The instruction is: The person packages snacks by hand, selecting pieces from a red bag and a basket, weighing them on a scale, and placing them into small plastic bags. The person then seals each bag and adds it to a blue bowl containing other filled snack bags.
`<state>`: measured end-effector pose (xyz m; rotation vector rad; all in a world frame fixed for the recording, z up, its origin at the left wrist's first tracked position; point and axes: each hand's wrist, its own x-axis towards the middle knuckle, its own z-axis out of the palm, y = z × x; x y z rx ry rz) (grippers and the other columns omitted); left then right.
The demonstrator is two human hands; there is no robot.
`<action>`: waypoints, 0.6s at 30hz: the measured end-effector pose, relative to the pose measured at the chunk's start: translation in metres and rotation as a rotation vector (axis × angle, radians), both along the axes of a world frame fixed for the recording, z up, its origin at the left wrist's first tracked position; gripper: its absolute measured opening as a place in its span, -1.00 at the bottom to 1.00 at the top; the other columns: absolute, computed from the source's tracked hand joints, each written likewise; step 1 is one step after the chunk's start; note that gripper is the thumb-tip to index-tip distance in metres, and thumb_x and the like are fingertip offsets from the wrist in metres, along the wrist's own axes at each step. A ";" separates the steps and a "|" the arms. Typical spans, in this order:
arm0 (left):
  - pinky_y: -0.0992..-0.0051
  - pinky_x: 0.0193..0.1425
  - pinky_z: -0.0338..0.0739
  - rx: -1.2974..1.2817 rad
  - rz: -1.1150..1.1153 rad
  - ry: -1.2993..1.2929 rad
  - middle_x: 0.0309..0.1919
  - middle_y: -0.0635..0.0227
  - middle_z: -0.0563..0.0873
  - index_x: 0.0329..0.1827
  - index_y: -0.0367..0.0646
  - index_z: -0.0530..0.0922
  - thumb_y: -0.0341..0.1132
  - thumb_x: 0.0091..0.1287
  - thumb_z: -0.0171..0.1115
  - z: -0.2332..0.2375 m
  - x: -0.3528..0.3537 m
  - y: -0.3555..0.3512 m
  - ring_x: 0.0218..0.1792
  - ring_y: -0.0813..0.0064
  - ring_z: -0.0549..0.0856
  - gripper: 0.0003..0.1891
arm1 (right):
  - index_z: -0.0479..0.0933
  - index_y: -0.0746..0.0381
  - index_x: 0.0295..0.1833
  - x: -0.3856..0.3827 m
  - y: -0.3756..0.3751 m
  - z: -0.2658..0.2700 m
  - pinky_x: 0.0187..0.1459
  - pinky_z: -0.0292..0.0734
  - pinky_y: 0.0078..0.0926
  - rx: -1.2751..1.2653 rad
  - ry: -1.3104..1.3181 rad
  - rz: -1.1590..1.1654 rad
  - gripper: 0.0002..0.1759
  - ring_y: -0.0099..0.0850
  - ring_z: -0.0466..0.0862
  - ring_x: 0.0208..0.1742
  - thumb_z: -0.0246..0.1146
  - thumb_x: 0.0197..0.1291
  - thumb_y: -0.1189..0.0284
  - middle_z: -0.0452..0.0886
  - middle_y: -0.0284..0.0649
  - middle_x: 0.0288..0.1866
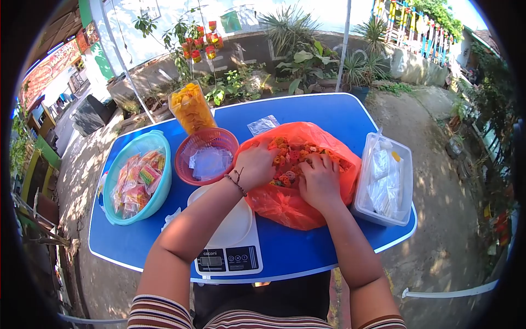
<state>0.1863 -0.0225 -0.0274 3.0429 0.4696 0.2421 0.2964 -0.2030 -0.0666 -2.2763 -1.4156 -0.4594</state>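
A red plastic bag (pixel 290 211) lies spread open on the blue table, full of small orange and green curly pieces (pixel 287 159) that look like snacks. My left hand (pixel 256 164) reaches into it from the left side, with its fingertips mostly hidden among the pieces and the bag's rim. On the right side of the pile, my right hand (pixel 319 181) rests with its fingers bent and apart, touching the pieces. Close to my left forearm is a white digital kitchen scale (pixel 255 249) carrying a white plate (pixel 233 227).
A turquoise basket (pixel 113 205) of filled packets stands left. Behind the scale, a red basket (pixel 178 164) holds clear plastic bags. A tall container (pixel 192 107) of orange chips stands behind it. At right is a clear box (pixel 408 205) of plastic bags on the blue table (pixel 307 255).
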 end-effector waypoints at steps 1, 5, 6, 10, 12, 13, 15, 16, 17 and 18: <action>0.08 0.03 0.72 -0.017 -0.023 -0.026 0.29 0.11 0.58 0.12 0.08 0.74 -0.22 0.29 0.26 -0.001 0.001 -0.002 -0.02 0.09 0.78 -0.66 | 0.68 0.14 0.02 0.000 -0.002 0.003 0.35 0.33 0.02 0.034 -0.021 -0.042 -0.64 -0.10 0.45 0.38 0.37 0.03 0.46 0.57 -0.16 0.23; 0.13 0.11 0.69 0.037 -0.073 0.065 0.34 0.13 0.57 0.16 0.04 0.72 -0.22 0.28 0.31 0.007 0.003 -0.017 0.07 0.09 0.75 -0.63 | 0.68 0.18 0.05 0.017 -0.013 0.006 0.29 0.47 0.00 0.059 0.084 -0.187 -0.64 -0.03 0.57 0.28 0.32 0.08 0.54 0.63 -0.08 0.16; 0.14 0.13 0.68 0.067 -0.115 0.024 0.34 0.14 0.56 0.16 0.03 0.71 -0.22 0.28 0.32 0.006 0.004 -0.019 0.09 0.08 0.74 -0.63 | 0.67 0.20 0.05 0.022 -0.013 0.005 0.26 0.51 0.00 0.039 0.160 -0.219 -0.64 0.00 0.60 0.26 0.31 0.08 0.57 0.64 -0.04 0.16; 0.15 0.21 0.63 -0.100 -0.356 -0.100 0.31 0.15 0.59 0.12 0.01 0.73 -0.23 0.29 0.34 -0.004 0.008 -0.024 0.15 0.07 0.70 -0.67 | 0.64 0.23 0.06 0.025 -0.012 0.005 0.25 0.53 0.06 0.049 0.347 -0.194 -0.56 0.09 0.60 0.23 0.37 -0.02 0.66 0.60 0.01 0.22; 0.15 0.21 0.63 -0.222 -0.415 -0.099 0.27 0.14 0.62 0.10 -0.02 0.74 -0.23 0.31 0.33 -0.014 0.016 -0.025 0.15 0.06 0.70 -0.69 | 0.67 0.24 0.03 0.018 -0.015 0.013 0.27 0.52 0.01 0.055 0.221 -0.173 -0.61 0.08 0.60 0.25 0.32 0.03 0.65 0.63 0.02 0.19; 0.15 0.21 0.63 -0.283 -0.443 -0.100 0.25 0.13 0.64 0.09 -0.03 0.75 -0.23 0.32 0.32 -0.017 0.020 -0.026 0.15 0.05 0.70 -0.70 | 0.68 0.24 0.02 0.014 -0.016 0.016 0.28 0.52 -0.01 0.057 0.156 -0.160 -0.64 0.07 0.60 0.26 0.29 0.05 0.65 0.65 0.03 0.17; 0.14 0.20 0.63 -0.232 -0.402 -0.084 0.22 0.13 0.65 0.05 -0.07 0.75 -0.21 0.31 0.32 -0.021 0.024 -0.030 0.14 0.06 0.69 -0.70 | 0.66 0.24 0.06 0.013 -0.016 0.015 0.30 0.50 -0.02 0.045 0.151 -0.167 -0.62 0.10 0.58 0.28 0.30 0.06 0.62 0.64 0.03 0.19; 0.14 0.20 0.62 -0.199 -0.382 -0.079 0.20 0.12 0.66 0.03 -0.08 0.75 -0.21 0.30 0.31 -0.017 0.027 -0.029 0.14 0.06 0.69 -0.71 | 0.66 0.23 0.08 0.014 -0.014 0.016 0.31 0.49 -0.03 0.045 0.145 -0.171 -0.61 0.11 0.56 0.29 0.30 0.07 0.61 0.63 0.03 0.19; 0.13 0.16 0.64 -0.106 -0.351 -0.052 0.16 0.14 0.69 0.01 -0.09 0.75 -0.21 0.30 0.30 -0.014 0.028 -0.028 0.10 0.08 0.71 -0.71 | 0.64 0.23 0.11 0.014 -0.013 0.015 0.32 0.49 -0.03 0.061 0.174 -0.196 -0.58 0.12 0.56 0.28 0.30 0.08 0.60 0.62 0.04 0.20; 0.13 0.12 0.65 -0.013 -0.318 -0.023 0.11 0.15 0.71 -0.02 -0.10 0.75 -0.20 0.29 0.29 -0.009 0.028 -0.028 0.06 0.09 0.73 -0.72 | 0.62 0.23 0.15 0.013 -0.011 0.012 0.32 0.49 -0.03 0.075 0.206 -0.221 -0.56 0.12 0.56 0.28 0.30 0.08 0.59 0.62 0.04 0.21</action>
